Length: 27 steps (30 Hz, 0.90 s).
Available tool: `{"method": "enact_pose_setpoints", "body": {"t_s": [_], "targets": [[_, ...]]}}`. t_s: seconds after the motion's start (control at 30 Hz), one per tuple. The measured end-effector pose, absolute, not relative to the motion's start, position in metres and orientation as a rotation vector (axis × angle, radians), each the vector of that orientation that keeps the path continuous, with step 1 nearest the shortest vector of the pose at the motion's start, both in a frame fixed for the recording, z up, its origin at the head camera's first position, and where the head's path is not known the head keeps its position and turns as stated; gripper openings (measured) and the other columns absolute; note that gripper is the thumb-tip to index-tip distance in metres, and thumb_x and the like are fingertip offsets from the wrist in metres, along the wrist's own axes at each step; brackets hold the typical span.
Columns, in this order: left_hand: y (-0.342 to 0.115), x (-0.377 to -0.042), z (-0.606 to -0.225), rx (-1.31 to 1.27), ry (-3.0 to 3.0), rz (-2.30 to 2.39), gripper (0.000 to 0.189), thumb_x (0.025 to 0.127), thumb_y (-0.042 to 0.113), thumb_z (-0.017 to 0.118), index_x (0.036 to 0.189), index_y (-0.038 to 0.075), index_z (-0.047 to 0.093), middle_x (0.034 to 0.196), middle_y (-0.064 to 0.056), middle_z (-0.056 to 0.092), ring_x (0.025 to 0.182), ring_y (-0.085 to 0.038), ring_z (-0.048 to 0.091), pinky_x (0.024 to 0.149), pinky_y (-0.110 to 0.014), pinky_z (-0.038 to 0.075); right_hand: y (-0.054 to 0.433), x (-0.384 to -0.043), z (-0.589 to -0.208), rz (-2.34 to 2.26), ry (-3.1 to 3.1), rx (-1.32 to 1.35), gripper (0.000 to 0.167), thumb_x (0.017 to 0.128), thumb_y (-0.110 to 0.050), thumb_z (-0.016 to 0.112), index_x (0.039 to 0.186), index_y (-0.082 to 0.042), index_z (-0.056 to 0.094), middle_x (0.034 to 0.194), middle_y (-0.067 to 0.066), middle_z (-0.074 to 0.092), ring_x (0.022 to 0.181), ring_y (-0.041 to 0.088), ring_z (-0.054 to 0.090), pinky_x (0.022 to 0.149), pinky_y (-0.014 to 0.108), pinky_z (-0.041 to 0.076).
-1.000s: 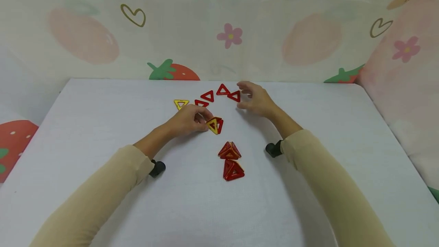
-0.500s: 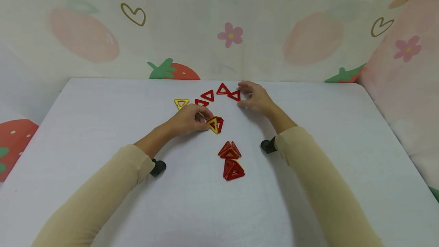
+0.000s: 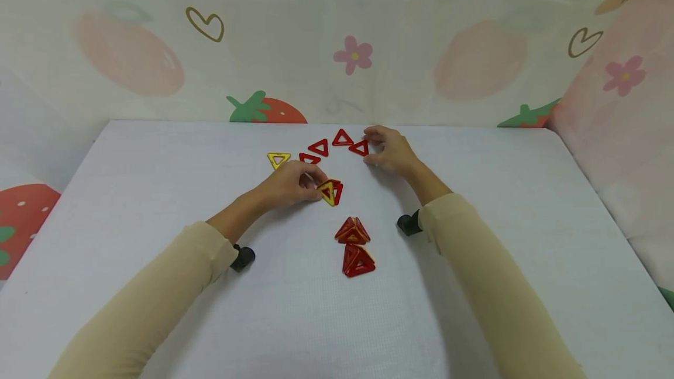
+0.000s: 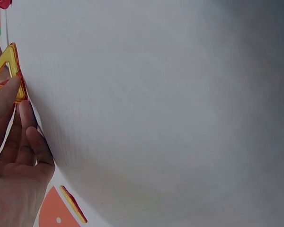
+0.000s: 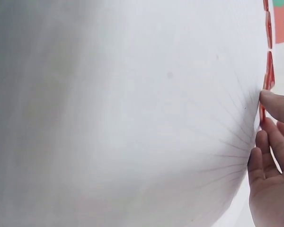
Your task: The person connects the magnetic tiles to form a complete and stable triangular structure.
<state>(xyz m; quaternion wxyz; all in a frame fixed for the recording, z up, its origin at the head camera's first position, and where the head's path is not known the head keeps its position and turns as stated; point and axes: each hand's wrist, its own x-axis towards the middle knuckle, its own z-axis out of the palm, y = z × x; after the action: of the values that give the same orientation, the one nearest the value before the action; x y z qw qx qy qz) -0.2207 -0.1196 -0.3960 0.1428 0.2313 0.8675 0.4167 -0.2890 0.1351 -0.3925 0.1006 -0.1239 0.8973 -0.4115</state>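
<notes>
Between thumb and fingers, my left hand (image 3: 291, 185) pinches a small pyramid of triangular magnetic tiles (image 3: 329, 192), with a yellow face and red faces. In the left wrist view, the thumb lies over its yellow face (image 4: 20, 90). At the back of the table, my right hand (image 3: 392, 150) has its thumb and fingertips around the right edge of a flat red triangular magnetic tile (image 3: 359, 148). The right wrist view shows this tile (image 5: 262, 113) edge-on between thumb and index finger.
Several red triangular tiles (image 3: 318, 147) lie flat in an arc at the back. A yellow triangular tile (image 3: 277, 158) lies left of them, partly behind my left hand. Two red tile pyramids (image 3: 353, 231) stand end to end nearer the front of the white table (image 3: 158, 203).
My right hand has shifted slightly left onto the red triangular tile's edge, its forearm swinging left. My left hand keeps its hold on the pyramid in the same place.
</notes>
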Motion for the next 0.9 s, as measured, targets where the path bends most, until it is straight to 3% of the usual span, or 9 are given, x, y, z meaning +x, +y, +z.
{"method": "enact_pose_setpoints", "body": {"t_s": [0.37,0.9], "targets": [[-0.1188,-0.2209,-0.396,0.654,2.499,1.197,0.025,0.088,0.002,0.074,0.112,0.0,0.07,0.105,-0.011,0.067,0.087,-0.021,0.056,0.078,-0.027,0.048,0.1352,-0.2903,-0.3944,-1.187,2.638,-0.309,0.058,0.088,-0.001,0.071,0.141,-0.006,0.049,0.14,0.009,0.058,0.133,0.025,0.046,0.111,0.04,0.036],[-0.1181,-0.2182,-0.394,0.641,2.506,1.195,0.024,0.089,0.003,0.073,0.113,0.0,0.07,0.107,-0.011,0.067,0.089,-0.022,0.057,0.08,-0.028,0.048,0.1382,-0.2813,-0.3877,-1.033,2.67,-0.49,0.056,0.087,0.0,0.072,0.139,-0.004,0.051,0.134,0.012,0.062,0.135,0.027,0.045,0.112,0.042,0.036]]}}
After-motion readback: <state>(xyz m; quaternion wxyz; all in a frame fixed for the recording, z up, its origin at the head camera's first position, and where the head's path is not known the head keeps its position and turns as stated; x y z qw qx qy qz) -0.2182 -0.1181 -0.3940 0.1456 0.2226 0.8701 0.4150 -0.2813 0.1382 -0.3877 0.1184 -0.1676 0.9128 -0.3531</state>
